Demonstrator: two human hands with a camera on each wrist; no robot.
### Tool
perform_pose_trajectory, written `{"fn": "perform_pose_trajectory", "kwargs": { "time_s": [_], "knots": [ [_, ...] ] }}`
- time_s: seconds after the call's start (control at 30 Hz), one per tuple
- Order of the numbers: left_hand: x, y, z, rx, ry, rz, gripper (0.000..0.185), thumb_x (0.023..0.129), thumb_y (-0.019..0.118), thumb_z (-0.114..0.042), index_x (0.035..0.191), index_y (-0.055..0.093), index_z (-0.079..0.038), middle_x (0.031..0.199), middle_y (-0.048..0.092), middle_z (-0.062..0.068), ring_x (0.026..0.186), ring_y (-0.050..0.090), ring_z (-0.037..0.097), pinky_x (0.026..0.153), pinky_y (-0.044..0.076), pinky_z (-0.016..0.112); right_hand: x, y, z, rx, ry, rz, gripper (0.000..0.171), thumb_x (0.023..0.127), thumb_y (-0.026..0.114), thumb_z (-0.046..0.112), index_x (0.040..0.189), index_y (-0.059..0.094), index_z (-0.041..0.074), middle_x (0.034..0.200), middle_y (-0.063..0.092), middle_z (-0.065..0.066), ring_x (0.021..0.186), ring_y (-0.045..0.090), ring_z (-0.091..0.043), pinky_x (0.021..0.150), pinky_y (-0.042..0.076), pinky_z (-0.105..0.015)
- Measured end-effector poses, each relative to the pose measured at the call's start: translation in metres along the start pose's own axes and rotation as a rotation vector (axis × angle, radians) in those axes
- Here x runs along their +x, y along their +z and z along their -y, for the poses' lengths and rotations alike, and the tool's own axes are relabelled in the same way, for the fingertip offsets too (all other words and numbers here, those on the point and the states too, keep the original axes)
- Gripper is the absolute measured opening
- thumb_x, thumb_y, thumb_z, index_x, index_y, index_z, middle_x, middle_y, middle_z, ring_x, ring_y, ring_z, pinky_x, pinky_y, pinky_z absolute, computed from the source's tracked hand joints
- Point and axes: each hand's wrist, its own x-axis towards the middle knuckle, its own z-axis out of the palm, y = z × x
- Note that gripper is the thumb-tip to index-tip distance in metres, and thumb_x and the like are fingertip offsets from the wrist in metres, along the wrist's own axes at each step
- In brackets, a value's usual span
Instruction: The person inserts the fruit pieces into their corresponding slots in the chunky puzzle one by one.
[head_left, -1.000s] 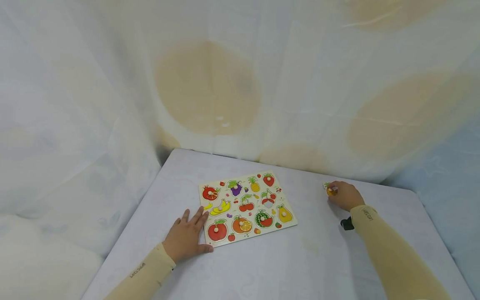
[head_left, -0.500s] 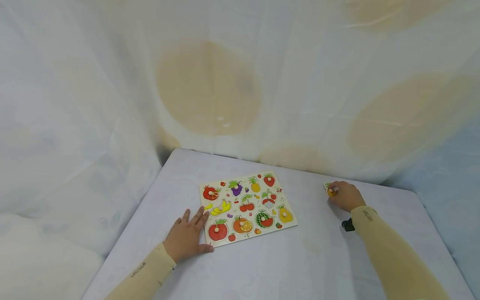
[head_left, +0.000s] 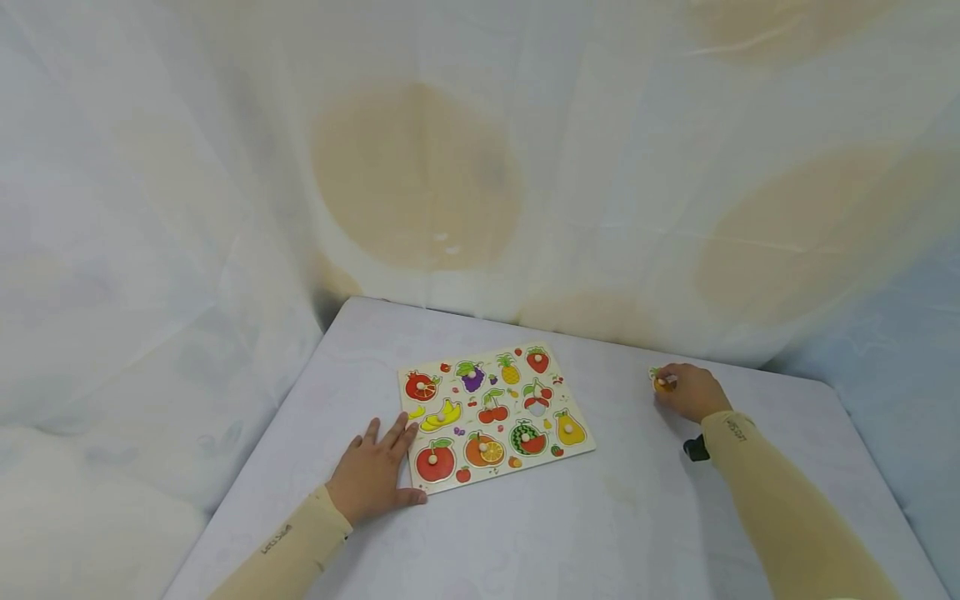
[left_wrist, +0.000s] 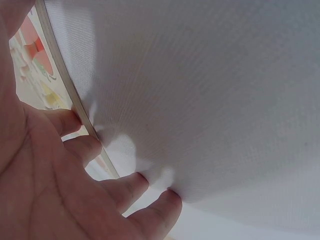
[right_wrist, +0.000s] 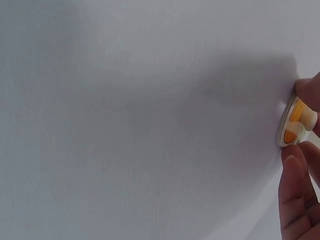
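Observation:
A wooden fruit puzzle board [head_left: 517, 408] lies flat on the table, bearing pictures of fruit, most with round knobs. My left hand [head_left: 371, 477] rests at its left side, with some fingertips over the board's edge and the fingers spread. The left wrist view shows the lower fingers touching the white cloth beside the edge. To the right of the board, my right hand [head_left: 692, 393] pinches a small puzzle piece [right_wrist: 295, 122] with an orange fruit and a pale knob. The piece is at or just above the cloth, partly hidden by the fingers.
White cloth covers the table [head_left: 570, 533]. Behind and at both sides hang pale curtains [head_left: 600, 167] with tan round patches. A dark strap [head_left: 696, 449] shows below my right wrist.
The piece in my right hand has tilted or turned slightly. My left hand and the board stay where they were.

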Motion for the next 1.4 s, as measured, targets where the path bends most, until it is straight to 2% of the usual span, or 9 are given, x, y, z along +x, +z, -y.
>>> {"fn": "perform_pose_trajectory", "kwargs": {
  "time_s": [0.27,0.97,1.23,1.4],
  "knots": [
    [-0.001,0.001,0.001,-0.002,0.004,-0.003,0.108,0.073,0.07,-0.074,0.155,0.036,-0.012,0.161,0.03,0.011,0.136,0.034,0.054,0.101,0.04,0.065,0.001,0.002,0.007,0.012,0.033,-0.009,0.035,0.082,0.073,0.012,0.114,0.068,-0.004,0.104,0.07,-0.023,0.093,0.066,-0.037,0.077,0.052,-0.051],
    [-0.002,-0.004,-0.002,-0.019,-0.004,0.004,0.107,0.073,0.073,-0.071,0.155,0.038,-0.012,0.16,0.031,0.012,0.136,0.034,0.054,0.101,0.04,0.065,0.001,0.005,0.004,0.035,0.028,-0.045,0.036,0.078,0.076,0.012,0.109,0.068,-0.003,0.105,0.069,-0.024,0.094,0.065,-0.039,0.078,0.051,-0.052],
    [-0.002,-0.002,-0.001,-0.013,-0.002,0.001,0.107,0.073,0.073,-0.071,0.155,0.038,-0.012,0.16,0.03,0.012,0.136,0.034,0.054,0.101,0.04,0.065,-0.004,0.001,0.014,0.098,0.077,-0.024,0.037,0.079,0.075,0.013,0.111,0.067,-0.003,0.108,0.068,-0.025,0.096,0.065,-0.039,0.078,0.052,-0.05],
    [-0.002,-0.002,0.0,-0.013,0.002,-0.009,0.107,0.073,0.073,-0.072,0.155,0.038,-0.012,0.16,0.031,0.012,0.135,0.034,0.055,0.101,0.04,0.065,-0.004,0.002,0.023,0.116,0.046,-0.034,0.035,0.079,0.074,0.013,0.111,0.068,-0.002,0.109,0.069,-0.025,0.099,0.065,-0.04,0.081,0.052,-0.05]
  ]
}}
